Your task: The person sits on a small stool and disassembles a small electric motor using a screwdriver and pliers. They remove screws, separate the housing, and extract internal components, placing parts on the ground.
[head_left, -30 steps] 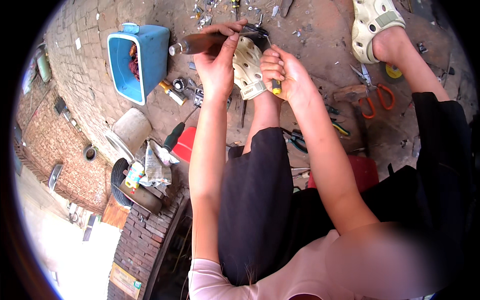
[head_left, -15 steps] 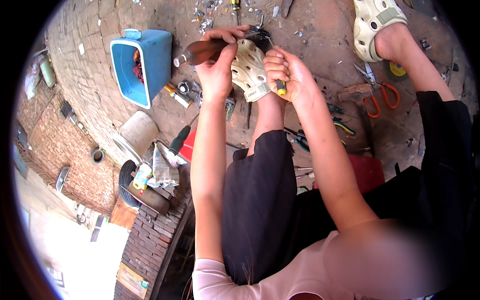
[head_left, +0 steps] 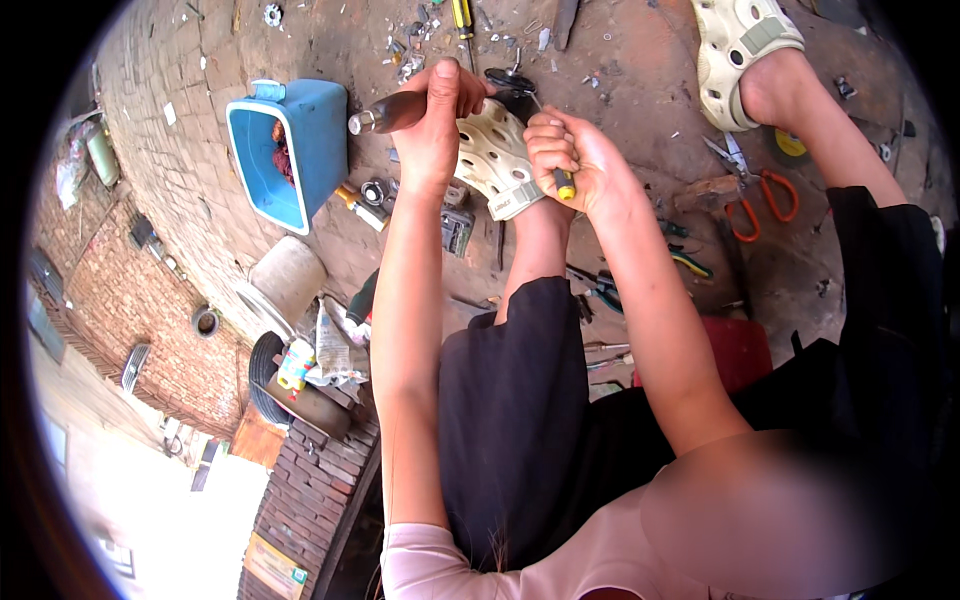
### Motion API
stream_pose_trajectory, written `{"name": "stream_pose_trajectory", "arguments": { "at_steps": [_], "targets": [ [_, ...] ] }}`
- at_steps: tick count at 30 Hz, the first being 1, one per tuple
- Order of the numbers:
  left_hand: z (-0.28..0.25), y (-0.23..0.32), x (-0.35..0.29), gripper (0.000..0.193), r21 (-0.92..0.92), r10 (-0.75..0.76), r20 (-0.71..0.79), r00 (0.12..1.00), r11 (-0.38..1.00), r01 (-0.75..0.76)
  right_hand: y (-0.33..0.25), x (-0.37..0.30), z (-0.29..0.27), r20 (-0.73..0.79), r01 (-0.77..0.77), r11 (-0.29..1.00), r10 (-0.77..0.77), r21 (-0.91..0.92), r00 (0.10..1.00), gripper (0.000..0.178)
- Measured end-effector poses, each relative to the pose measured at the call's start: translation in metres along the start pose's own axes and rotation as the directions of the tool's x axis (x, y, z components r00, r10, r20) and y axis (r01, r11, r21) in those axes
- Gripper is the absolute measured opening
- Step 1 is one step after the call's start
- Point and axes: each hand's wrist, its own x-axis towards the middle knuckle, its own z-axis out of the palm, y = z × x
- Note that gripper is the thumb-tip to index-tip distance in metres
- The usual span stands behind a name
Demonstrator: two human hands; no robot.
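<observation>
My left hand [head_left: 436, 128] is closed round the brown handle of a screwdriver [head_left: 388, 113]. The handle's metal-capped end points left, and its shaft is hidden behind my fingers. My right hand [head_left: 575, 155] grips a yellow-and-black screwdriver [head_left: 565, 184], its butt showing below the fist and its thin shaft reaching up to the left. Between the two hands, a small dark part [head_left: 514, 82] with a round black piece lies by the toe of my cream clog [head_left: 492, 150]. What exactly the part is, I cannot make out.
A blue bin [head_left: 318, 140] with reddish cloth inside stands at left, near a pale bucket [head_left: 287, 275]. Orange-handled scissors [head_left: 760, 200] and pliers [head_left: 600, 287] lie to the right. Another yellow-and-black screwdriver [head_left: 462, 18] rests at the far side, among small scraps.
My left hand has turned: its stretched fingers now curl round the brown handle, and the thumb lies on top. My right hand keeps its grip, slightly lower. The whole view has shifted a little.
</observation>
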Motion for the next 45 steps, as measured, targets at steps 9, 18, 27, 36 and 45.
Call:
{"name": "stream_pose_trajectory", "arguments": {
  "at_steps": [9, 18, 27, 36, 45],
  "targets": [
    [0.005, -0.006, 0.023, 0.046, 0.171, -0.079, -0.024, 0.997, 0.982, 0.082, -0.001, 0.000, 0.007, 0.011, -0.018, 0.999, 0.017, 0.051, 1.000, 0.042],
    [0.016, -0.002, 0.003, 0.046, 0.408, 0.024, 0.023, 0.999, 0.913, -0.031, 0.002, 0.009, 0.005, -0.046, 0.066, 0.997, -0.067, -0.041, 0.997, 0.041],
    [0.042, -0.004, -0.011, 0.022, 0.468, 0.186, -0.024, 0.982, 0.870, -0.153, 0.011, 0.008, 0.011, -0.135, 0.223, 0.952, -0.255, -0.211, 0.958, 0.038],
    [0.039, -0.030, -0.041, 0.014, 0.493, 0.398, 0.380, 0.835, 0.676, -0.547, -0.016, -0.002, -0.019, -0.124, 0.226, 0.832, -0.329, -0.506, 0.936, 0.036],
    [0.036, -0.046, -0.052, 0.017, 0.485, 0.380, 0.401, 0.833, 0.683, -0.545, -0.011, -0.012, -0.021, -0.023, 0.285, 0.514, -0.512, -0.809, 0.859, 0.032]
  ]
}}
